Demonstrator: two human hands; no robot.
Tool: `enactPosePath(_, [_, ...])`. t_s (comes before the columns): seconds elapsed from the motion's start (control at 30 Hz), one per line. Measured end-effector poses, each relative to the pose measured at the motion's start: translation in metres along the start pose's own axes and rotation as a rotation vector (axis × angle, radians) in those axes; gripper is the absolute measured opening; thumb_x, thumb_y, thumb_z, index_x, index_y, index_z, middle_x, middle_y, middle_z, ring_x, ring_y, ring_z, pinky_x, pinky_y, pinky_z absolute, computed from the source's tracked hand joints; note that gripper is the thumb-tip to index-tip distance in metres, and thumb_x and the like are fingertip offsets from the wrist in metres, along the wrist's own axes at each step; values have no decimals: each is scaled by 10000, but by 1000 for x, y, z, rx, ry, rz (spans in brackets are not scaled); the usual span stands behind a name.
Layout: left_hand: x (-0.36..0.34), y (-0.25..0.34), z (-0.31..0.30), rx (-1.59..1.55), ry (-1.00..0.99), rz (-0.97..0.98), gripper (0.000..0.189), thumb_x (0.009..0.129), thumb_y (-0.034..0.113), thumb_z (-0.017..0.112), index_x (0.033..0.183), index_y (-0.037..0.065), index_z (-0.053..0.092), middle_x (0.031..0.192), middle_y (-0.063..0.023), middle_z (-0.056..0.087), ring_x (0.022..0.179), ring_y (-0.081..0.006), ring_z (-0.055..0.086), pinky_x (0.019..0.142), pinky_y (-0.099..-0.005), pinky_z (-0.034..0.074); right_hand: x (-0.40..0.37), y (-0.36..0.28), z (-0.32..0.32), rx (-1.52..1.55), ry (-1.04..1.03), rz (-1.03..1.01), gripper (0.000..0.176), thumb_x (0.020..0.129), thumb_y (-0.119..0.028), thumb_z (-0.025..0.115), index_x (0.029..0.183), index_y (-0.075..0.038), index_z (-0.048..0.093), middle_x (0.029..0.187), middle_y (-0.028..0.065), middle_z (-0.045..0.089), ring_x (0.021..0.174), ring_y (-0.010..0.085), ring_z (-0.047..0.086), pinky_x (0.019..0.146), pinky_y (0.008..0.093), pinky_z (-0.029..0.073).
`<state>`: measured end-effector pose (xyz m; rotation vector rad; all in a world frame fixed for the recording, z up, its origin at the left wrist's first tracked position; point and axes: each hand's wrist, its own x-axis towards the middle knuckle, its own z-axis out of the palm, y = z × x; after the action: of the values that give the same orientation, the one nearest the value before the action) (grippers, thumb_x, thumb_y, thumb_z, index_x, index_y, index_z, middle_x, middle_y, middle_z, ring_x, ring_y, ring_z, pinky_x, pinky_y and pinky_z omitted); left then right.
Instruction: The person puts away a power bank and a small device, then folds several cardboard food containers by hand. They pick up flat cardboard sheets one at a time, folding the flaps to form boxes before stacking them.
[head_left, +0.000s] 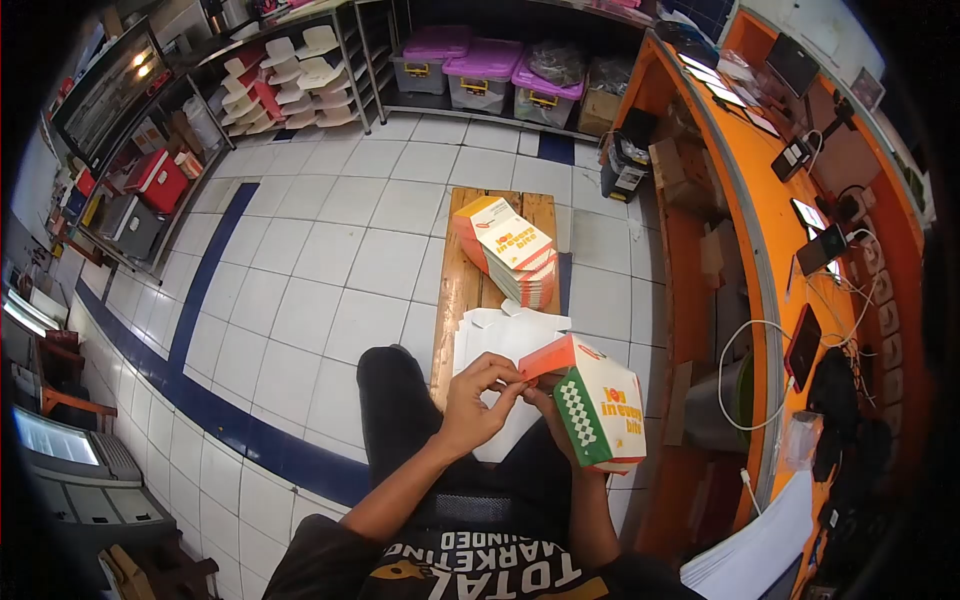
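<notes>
A partly folded printed box (612, 408), white with green and orange sides, is held above the person's lap. My left hand (478, 400) pinches the orange edge at the box's left side. Close beside it, my right hand (552, 405) grips the same box from below, partly hidden behind it. Beneath the hands, white unfolded card (490, 340) lies on the near part of a wooden bench (455, 290). Farther along the bench sits a stack of flat printed boxes (508, 245).
An orange counter (740, 190) with phones and cables runs along the right. Lidded plastic bins (480, 80) sit on a low shelf at the back. At the left stand metal shelves with a red cooler (158, 180). White tiles (330, 250) cover the floor.
</notes>
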<state>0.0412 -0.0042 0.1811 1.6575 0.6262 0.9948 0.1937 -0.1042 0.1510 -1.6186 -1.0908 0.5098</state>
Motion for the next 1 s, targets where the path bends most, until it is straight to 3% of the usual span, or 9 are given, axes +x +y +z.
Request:
enactPosePath(0.17, [-2,-12,6,-53,24,-43,72,879,-59,670,941,-39,702,984,-111,650,863,-163,677,735,-267,559,6,-5,4,-16,-1,13,406,916,-63,695,1284,18,547,1104,92,666,1022,154,630,907,314,532])
enactPosePath(0.43, [-9,-1,19,132,176,141,151,871,-61,660,1004,-24,722,991,-132,695,889,-189,696,770,-291,552,13,-11,6,-43,3,33,394,911,-67,703,1265,25,557,1069,89,680,989,144,645,884,307,547])
enactPosePath(0.57, [-5,1,20,64,186,48,152,867,-70,650,998,-22,711,956,-127,694,854,-191,695,775,-292,557,13,-16,8,-58,10,58,388,908,-68,707,1256,28,563,1051,88,687,972,139,652,873,303,555])
enactPosePath(0.6, [-5,-3,18,37,139,17,143,867,-63,654,995,-22,703,958,-126,693,854,-186,693,772,-295,559,15,-8,14,132,53,110,335,908,-87,723,1193,42,604,936,89,691,876,128,652,832,280,553])
enactPosePath(0.7, [-5,-14,14,-3,62,-52,130,869,-60,652,986,-23,696,970,-130,686,875,-181,683,770,-290,551,16,-2,7,434,-131,229,274,906,-75,729,1132,51,639,961,89,689,883,146,651,816,289,551])
enactPosePath(0.77, [-5,-16,12,-18,24,-90,127,871,-65,646,981,-25,696,980,-136,681,897,-181,676,772,-282,542,16,-5,10,481,-109,171,116,923,-96,713,988,-18,657,871,8,662,815,84,621,721,240,507])
enactPosePath(0.83, [-2,-14,11,253,0,200,143,839,-53,652,978,-24,639,995,-159,633,799,-303,678,706,-339,552,16,-9,13,303,-105,231,236,947,-117,693,1129,30,662,952,78,693,888,160,651,842,304,541])
enactPosePath(0.97, [-4,-5,14,431,-16,214,193,816,-45,650,991,-15,575,1014,-169,584,809,-375,646,686,-401,542,6,-23,14,118,-192,236,206,955,-128,693,1112,4,674,1033,58,691,944,155,641,844,282,514])
enactPosePath(1.0, [-3,-15,12,462,20,170,212,812,-26,659,995,-13,552,1020,-167,573,822,-382,637,677,-426,532,3,-10,24,109,-148,-9,215,963,-154,686,1123,-11,667,1083,41,677,956,152,629,842,290,508])
